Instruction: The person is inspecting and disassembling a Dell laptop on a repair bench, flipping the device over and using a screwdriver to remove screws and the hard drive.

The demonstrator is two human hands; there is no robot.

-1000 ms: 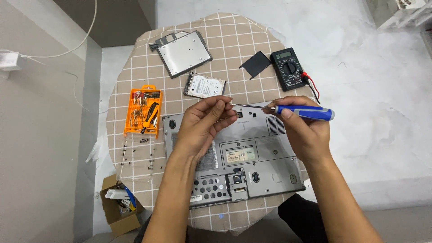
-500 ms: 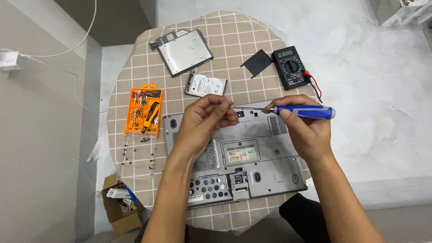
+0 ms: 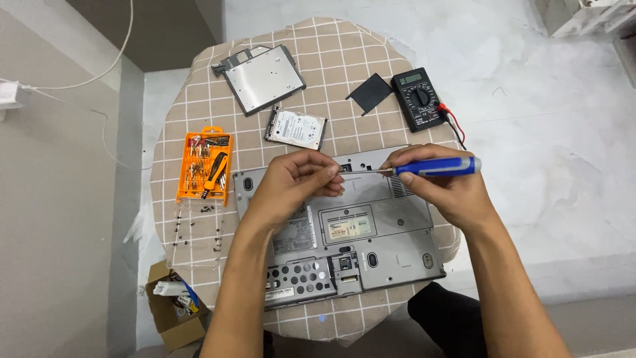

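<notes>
A grey laptop (image 3: 371,245) lies upside down on a round table with a checked cloth (image 3: 331,53). My right hand (image 3: 440,189) grips a blue-handled screwdriver (image 3: 434,166), held level with its thin shaft pointing left. My left hand (image 3: 288,185) hovers over the laptop's rear left part, its fingertips pinched at the screwdriver's tip; what they pinch is too small to tell.
An orange bit set (image 3: 205,166) and several loose black screws (image 3: 195,229) lie left of the laptop. A bare hard drive (image 3: 296,128), a silver drive caddy (image 3: 263,78), a black cover plate (image 3: 370,93) and a black multimeter (image 3: 417,99) lie behind it. A cardboard box (image 3: 172,311) stands on the floor.
Both hands stay almost where they were; the screwdriver has levelled slightly, its tip still meeting my left fingertips.
</notes>
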